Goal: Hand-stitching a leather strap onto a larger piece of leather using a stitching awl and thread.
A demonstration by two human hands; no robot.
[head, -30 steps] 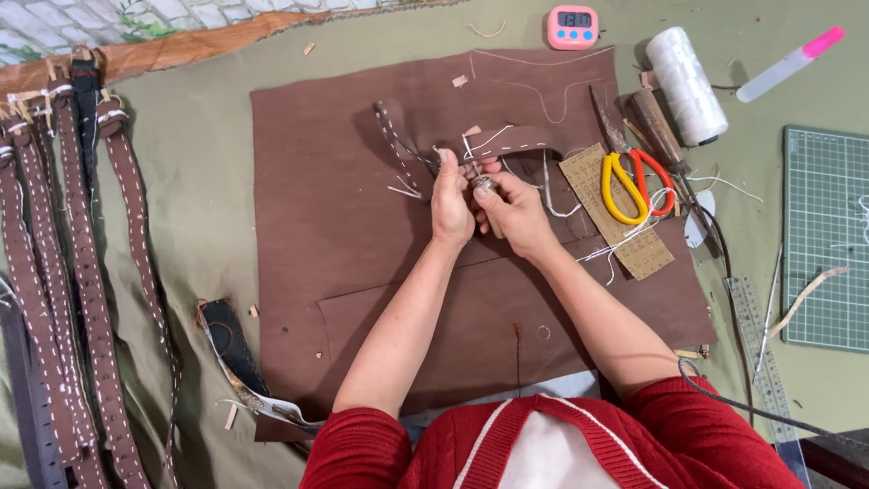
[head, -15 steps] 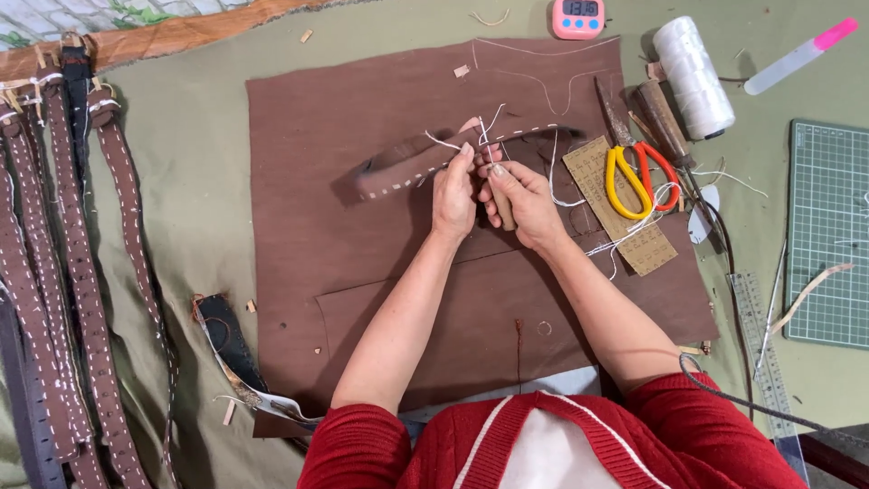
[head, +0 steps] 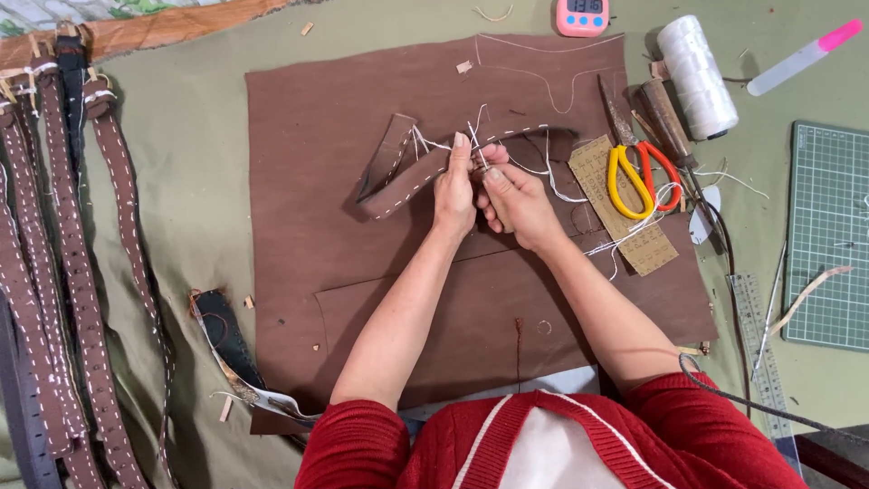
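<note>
we see both forearms reaching up from red sleeves [head: 362,448] and meeting over the middle of a large brown leather sheet [head: 317,208]; the left hand [head: 455,195] stands with its back to us, fingers closed together on a brown stitched strap [head: 412,177], thumb side turned toward the other hand; the right hand [head: 516,199] sits touching it, knuckles bent, fingertips pinched on the same strap where white thread [head: 552,181] comes out, though we cannot tell whether a needle is between them; the strap is lifted just above the sheet, its free end curling up and to the left, a row of white stitches along its edge; loose thread trails from the hands toward the right; there are no real containers here, only surfaces that carry things; the sheet bears a tan perforated card [head: 625,213] with yellow and orange scissors [head: 634,167] lying across it; the green table cloth [head: 190,136] bears a spool of white cord [head: 697,77], a pink timer [head: 582,16], a green cutting mat [head: 828,235], a clear ruler [head: 756,349], and finished stitched belts [head: 72,272] laid side by side at the far left.
</note>
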